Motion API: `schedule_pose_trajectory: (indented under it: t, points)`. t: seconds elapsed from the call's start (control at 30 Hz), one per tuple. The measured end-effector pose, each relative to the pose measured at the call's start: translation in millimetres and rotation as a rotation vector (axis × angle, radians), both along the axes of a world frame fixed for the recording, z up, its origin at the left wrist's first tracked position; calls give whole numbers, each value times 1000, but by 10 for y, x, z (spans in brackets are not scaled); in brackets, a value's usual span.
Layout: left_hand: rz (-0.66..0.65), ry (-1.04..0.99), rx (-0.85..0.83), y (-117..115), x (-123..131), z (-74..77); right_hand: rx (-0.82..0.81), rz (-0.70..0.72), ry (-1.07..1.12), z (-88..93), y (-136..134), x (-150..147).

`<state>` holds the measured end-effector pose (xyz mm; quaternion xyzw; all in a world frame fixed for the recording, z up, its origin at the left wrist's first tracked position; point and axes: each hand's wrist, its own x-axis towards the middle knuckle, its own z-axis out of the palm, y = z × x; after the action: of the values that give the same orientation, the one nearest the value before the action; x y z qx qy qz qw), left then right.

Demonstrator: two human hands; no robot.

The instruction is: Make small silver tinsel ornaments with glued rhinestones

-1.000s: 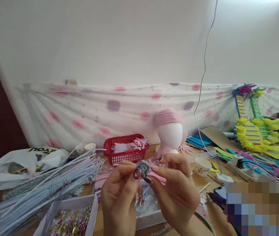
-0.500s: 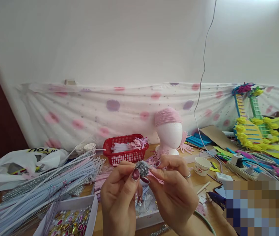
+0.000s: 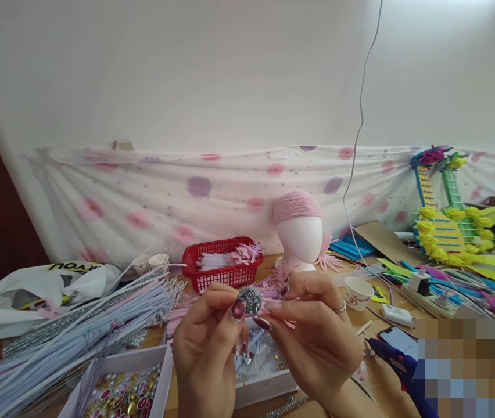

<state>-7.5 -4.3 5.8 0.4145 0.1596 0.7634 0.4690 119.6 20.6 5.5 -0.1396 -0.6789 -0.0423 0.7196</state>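
A small silver tinsel ball is pinched between the thumb and index finger of my left hand. Right beside it is my right hand, its thumb and index finger drawn close together at the ball's right edge. What sits between those right fingertips, if anything, is too small to make out. Below the hands stands a white box with clear and gold bits in it. A strand of silver tinsel lies in front of that box.
Pale pipe cleaners and a box of gems lie left. Behind are a red basket and a foam head wrapped in pink. At right are a paper cup, a phone and a blue glue gun.
My right hand has shifted slightly right, its fingers moving off the face of the ball to its edge. The ball and my left hand have moved a little left.
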Motion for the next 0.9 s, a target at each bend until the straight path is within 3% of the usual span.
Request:
schedule_pose_trajectory:
  t: [0.3, 0.53, 0.9]
  points:
    - [-26, 98, 14, 35, -130, 85, -409, 234, -174, 216, -88, 163]
    - [8, 233, 48, 49, -161, 115, -353, 182, -231, 283, -99, 181]
    - [46, 255, 1, 23, -118, 151, -330, 106, -308, 318, -118, 233]
